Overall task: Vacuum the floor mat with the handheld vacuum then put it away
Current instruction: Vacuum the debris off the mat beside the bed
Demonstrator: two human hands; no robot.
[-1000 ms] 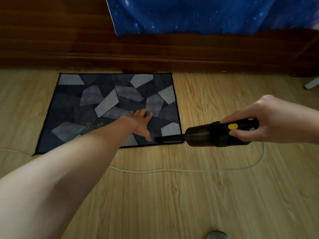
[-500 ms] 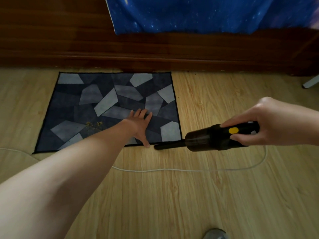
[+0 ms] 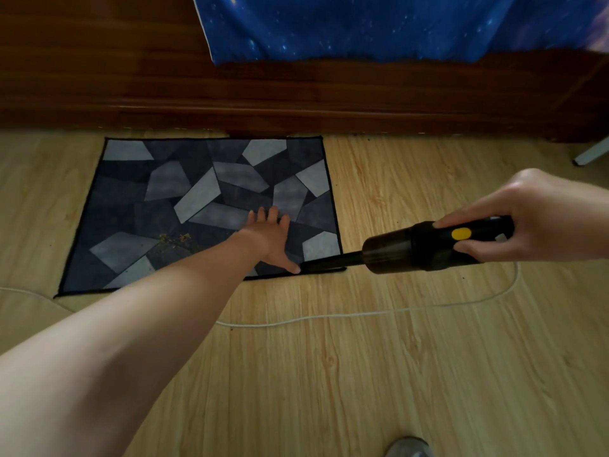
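Note:
A dark blue floor mat [image 3: 184, 192] with grey angular patches lies on the wooden floor by the wall. My left hand [image 3: 268, 237] presses flat on its near right part, fingers spread. My right hand [image 3: 534, 222] grips a black handheld vacuum [image 3: 425, 245] with a yellow button. Its thin nozzle points left and touches the mat's near right edge, just beside my left thumb. A small patch of yellowish crumbs [image 3: 174, 239] sits on the mat left of my forearm.
A white cord [image 3: 362, 313] runs across the floor in front of the mat. Dark wooden furniture [image 3: 296, 103] with a blue starry cloth [image 3: 379, 24] stands behind. A white leg [image 3: 590, 153] is at far right, and a grey shoe [image 3: 408, 448] at the bottom.
The vacuum nozzle has dipped and come back onto the mat's near right edge. My left hand stays pressed on the mat.

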